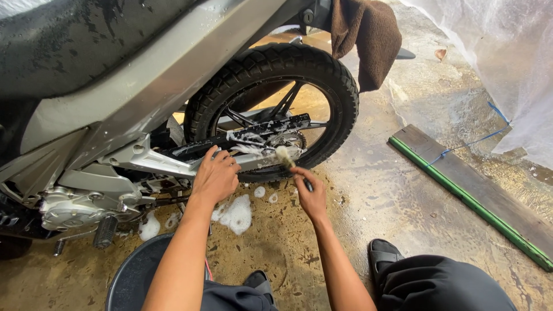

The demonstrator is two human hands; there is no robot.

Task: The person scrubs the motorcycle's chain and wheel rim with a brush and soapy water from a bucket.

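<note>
Right hand (311, 197): grip pinching a small soapy brush (286, 157) against the motorcycle's swingarm (253, 151), beside the rear wheel (322, 75). Left hand (215, 175): fingers curled over the swingarm. Foam (236, 214) on floor.

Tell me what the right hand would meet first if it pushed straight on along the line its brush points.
The right hand holds a small brush aimed up and left. Its soapy bristles seem already at the silver swingarm beside the rear wheel, so that part likely comes first, though depth is hard to judge.
</note>
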